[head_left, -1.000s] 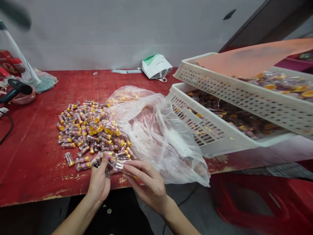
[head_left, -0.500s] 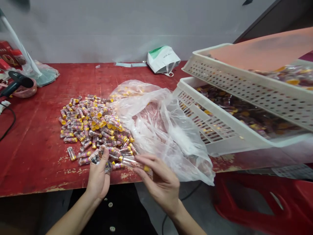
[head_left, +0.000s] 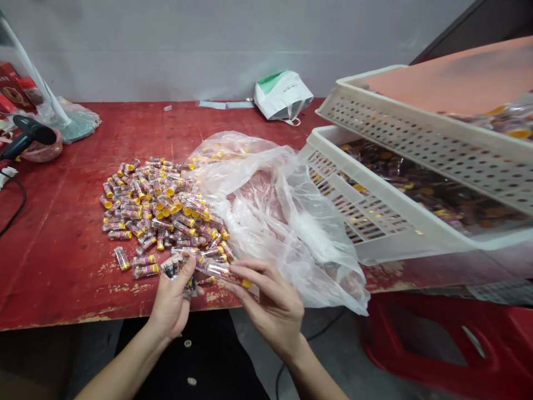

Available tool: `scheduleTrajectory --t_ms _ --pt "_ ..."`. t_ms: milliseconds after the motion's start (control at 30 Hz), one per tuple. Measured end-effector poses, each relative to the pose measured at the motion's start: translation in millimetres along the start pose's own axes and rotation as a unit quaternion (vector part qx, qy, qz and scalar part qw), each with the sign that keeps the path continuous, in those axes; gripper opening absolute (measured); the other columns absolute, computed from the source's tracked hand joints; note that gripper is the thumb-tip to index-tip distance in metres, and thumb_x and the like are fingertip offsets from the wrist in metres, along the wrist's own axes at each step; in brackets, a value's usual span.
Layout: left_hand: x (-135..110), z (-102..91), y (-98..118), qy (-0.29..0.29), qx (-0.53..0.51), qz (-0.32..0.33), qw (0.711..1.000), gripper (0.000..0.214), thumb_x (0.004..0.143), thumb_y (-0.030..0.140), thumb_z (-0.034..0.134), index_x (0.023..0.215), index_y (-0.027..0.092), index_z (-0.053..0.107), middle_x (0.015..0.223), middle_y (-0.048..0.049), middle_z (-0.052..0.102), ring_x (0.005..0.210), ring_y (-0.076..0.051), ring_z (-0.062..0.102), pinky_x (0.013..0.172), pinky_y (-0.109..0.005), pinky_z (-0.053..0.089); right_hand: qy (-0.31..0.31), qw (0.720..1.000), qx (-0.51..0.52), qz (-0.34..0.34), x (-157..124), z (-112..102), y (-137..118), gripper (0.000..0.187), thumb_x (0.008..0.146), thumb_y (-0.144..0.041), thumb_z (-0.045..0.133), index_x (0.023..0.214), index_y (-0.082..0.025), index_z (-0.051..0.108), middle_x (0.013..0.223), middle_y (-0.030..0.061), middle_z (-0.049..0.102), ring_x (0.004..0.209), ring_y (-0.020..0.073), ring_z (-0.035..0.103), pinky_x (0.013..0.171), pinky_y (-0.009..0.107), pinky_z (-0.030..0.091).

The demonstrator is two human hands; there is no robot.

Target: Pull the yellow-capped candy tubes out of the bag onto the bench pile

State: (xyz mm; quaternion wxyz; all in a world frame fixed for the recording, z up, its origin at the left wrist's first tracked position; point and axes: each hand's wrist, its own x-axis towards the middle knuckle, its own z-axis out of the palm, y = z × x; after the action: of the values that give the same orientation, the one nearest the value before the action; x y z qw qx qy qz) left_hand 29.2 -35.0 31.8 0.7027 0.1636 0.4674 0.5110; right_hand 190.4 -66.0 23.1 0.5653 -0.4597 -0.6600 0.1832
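My left hand (head_left: pixel 172 297) is closed, its thumb pressing a small clear printed plastic packet (head_left: pixel 179 272) with dark marks on it. My right hand (head_left: pixel 275 305) pinches a clear plastic tube with a yellow cap (head_left: pixel 216 270) by its capped end. The tube's other end points left and meets the packet; whether it sits inside cannot be made out. Just beyond both hands lies a heap of small wrapped tubes with yellow caps (head_left: pixel 158 205). A few wrapped tubes (head_left: pixel 122 258) lie apart at the heap's near left.
A large translucent plastic bag (head_left: pixel 300 233) slumps over the red table's (head_left: pixel 62 250) front edge. Two stacked white crates (head_left: pixel 375 250) of wrapped tubes stand right. A barcode scanner (head_left: pixel 31 130) and lamp base (head_left: pixel 79 125) are left, a white bag (head_left: pixel 283 97) behind, a red stool (head_left: pixel 437 333) below.
Both hands remain at the table's front edge. The tube in my right hand has moved slightly left, closer against the packet in my left hand. The view has shifted a little.
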Motion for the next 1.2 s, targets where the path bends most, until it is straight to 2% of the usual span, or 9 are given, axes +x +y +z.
scheduleTrajectory --t_ms 167,367,600,733,800,900,1033,1100,1200 --pt "1 1.0 -3 0.000 0.014 0.019 1.000 0.042 0.064 0.035 0.086 0.096 0.014 0.068 0.093 -0.0091 0.074 0.077 -0.019 0.069 0.046 -0.022 0.047 0.012 0.995 -0.074 -0.060 -3 -1 -7 0.049 0.081 -0.001 0.070 0.121 -0.028 0.070 0.103 0.0075 0.068 0.091 0.0190 0.069 0.076 0.030 0.060" --pt "1 0.7 -5 -0.014 0.013 0.003 1.000 0.040 0.064 0.034 0.087 0.093 0.013 0.070 0.089 -0.0115 0.076 0.083 -0.024 0.071 0.046 -0.020 0.045 0.005 0.999 -0.038 -0.007 -13 8 -5 0.045 0.081 -0.002 0.071 0.118 -0.028 0.070 0.100 0.0061 0.067 0.090 0.0180 0.068 0.077 0.031 0.060" --pt "-2 -0.2 -13 -0.038 0.027 0.003 0.999 0.036 0.069 0.032 0.083 0.097 0.013 0.070 0.095 -0.0125 0.076 0.086 -0.023 0.070 0.048 -0.021 0.047 0.063 0.987 -0.113 -0.094 -30 16 -1 0.063 0.080 0.006 0.065 0.129 -0.032 0.065 0.106 0.0075 0.066 0.097 0.0216 0.066 0.079 0.036 0.060" --pt "-1 -3.6 -17 -0.036 0.016 0.005 0.999 0.039 0.070 0.036 0.082 0.100 0.014 0.069 0.096 -0.0123 0.076 0.086 -0.023 0.070 0.049 -0.021 0.047 0.014 0.998 -0.056 0.003 -28 14 -6 0.056 0.086 0.003 0.059 0.130 -0.031 0.063 0.115 0.0091 0.065 0.104 0.0214 0.067 0.086 0.036 0.059" --pt "0 -4.8 -19 -0.023 0.009 0.010 1.000 0.042 0.069 0.039 0.083 0.101 0.015 0.069 0.095 -0.0115 0.075 0.085 -0.021 0.069 0.050 -0.020 0.047 -0.017 0.999 -0.043 0.010 -30 15 -6 0.057 0.087 0.004 0.057 0.134 -0.028 0.061 0.118 0.0100 0.066 0.106 0.0208 0.067 0.089 0.035 0.058" --pt "-1 -4.8 -22 -0.023 0.009 0.001 1.000 0.041 0.067 0.038 0.084 0.096 0.014 0.069 0.090 -0.0096 0.074 0.073 -0.017 0.067 0.050 -0.021 0.047 0.005 0.998 -0.051 -0.029 -37 19 -4 0.061 0.084 0.004 0.063 0.138 -0.025 0.057 0.114 0.0096 0.069 0.105 0.0196 0.067 0.092 0.031 0.057" --pt "-4 -5.7 -21 -0.041 0.022 -0.019 0.999 0.040 0.066 0.039 0.085 0.092 0.013 0.068 0.077 -0.0036 0.069 0.054 -0.009 0.054 0.047 -0.020 0.045 -0.053 0.996 0.033 0.061 -39 19 -1 0.060 0.091 -0.008 0.059 0.147 -0.026 0.046 0.123 0.0119 0.062 0.108 0.0219 0.063 0.090 0.036 0.057" --pt "-5 -7.8 -20 -0.062 0.040 -0.028 0.997 0.040 0.066 0.037 0.085 0.093 0.013 0.068 0.076 -0.0022 0.067 0.052 -0.007 0.050 0.044 -0.019 0.044 -0.068 0.993 0.040 0.085 -35 18 0 0.059 0.093 -0.007 0.053 0.147 -0.027 0.045 0.116 0.0111 0.058 0.102 0.0199 0.062 0.084 0.034 0.057" --pt "-6 -11.1 -20 -0.100 0.052 -0.023 0.993 0.039 0.064 0.035 0.087 0.091 0.014 0.067 0.078 -0.0021 0.065 0.057 -0.008 0.052 0.042 -0.019 0.045 -0.022 0.998 0.000 0.057 -29 18 -1 0.054 0.090 -0.001 0.055 0.134 -0.032 0.061 0.095 0.0048 0.054 0.088 0.0153 0.058 0.073 0.027 0.053"
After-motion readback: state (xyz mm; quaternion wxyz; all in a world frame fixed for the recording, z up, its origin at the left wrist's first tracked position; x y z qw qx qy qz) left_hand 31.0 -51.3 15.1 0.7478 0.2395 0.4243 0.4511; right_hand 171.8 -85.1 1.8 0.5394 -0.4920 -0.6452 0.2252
